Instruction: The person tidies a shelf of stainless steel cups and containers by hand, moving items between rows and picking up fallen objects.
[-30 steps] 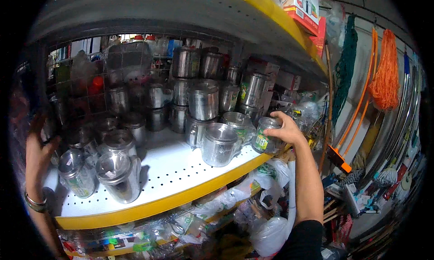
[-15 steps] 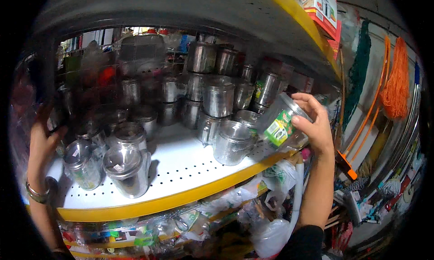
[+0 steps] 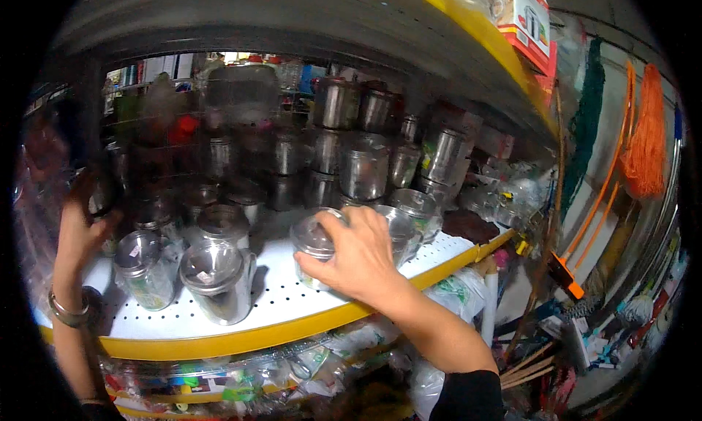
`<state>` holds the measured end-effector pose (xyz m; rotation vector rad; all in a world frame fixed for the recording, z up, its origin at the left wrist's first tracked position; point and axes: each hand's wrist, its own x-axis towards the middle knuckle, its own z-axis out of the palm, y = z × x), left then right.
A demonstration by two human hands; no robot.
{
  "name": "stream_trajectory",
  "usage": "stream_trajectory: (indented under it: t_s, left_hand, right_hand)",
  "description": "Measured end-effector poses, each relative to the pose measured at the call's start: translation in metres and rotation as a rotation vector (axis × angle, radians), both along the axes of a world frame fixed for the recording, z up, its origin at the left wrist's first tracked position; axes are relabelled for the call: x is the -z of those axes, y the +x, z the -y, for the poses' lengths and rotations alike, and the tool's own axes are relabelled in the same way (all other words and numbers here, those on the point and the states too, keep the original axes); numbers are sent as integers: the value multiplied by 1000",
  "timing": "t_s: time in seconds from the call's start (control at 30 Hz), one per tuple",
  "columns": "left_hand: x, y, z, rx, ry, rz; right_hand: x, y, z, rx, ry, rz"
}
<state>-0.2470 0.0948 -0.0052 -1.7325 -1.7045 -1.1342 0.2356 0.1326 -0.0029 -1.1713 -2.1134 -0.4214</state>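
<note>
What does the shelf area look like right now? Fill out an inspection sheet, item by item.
Surface: white perforated shelf with a yellow front edge.
Job's things: clear-lidded container standing upright on the shelf under the right hand.
Clutter: steel mug and a labelled jar at the front left; rows of steel canisters behind.
Hands: right hand grips the container from above and the side; left hand, bangle on the wrist, raised at the shelf's left end, and what it touches is too blurred to tell.
Cables: nothing seen.
Surroundings: orange mop hanging at right; bagged goods on the shelf below.
</note>
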Motion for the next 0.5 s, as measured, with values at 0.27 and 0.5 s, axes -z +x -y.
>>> stream_trajectory:
  t_s: [0.27,0.5]
  left_hand:
    - [-15,44,16,17,-12,70]
    - [-18,48,18,-15,-43,26]
  right_hand:
    - [-3,16,-6,-111,-85,149]
    - [4,-30,-52,-90,-36,224]
